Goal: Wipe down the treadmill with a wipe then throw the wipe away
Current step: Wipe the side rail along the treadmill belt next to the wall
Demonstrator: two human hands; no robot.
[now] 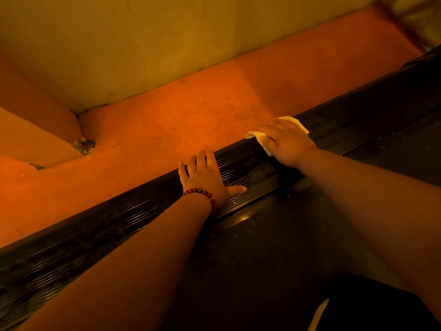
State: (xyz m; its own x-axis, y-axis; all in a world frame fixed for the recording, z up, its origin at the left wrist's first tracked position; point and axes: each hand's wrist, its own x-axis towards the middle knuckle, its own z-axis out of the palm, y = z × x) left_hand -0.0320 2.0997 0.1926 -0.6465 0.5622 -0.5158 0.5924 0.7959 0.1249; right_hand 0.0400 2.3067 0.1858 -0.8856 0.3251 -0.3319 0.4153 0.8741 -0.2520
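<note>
My R hand (286, 142), fingers flat, presses wipe (297, 122) onto treadmill side rail (119, 218) to scrub it. L hand (205, 177), fingers spread flat on rail, holds nothing, prob. bracing me.

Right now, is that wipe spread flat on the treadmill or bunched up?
Laid flat, not bunched: the wipe lies on the treadmill's side rail under the right hand, thin edges showing either side. Folded double? Cannot tell.
</note>
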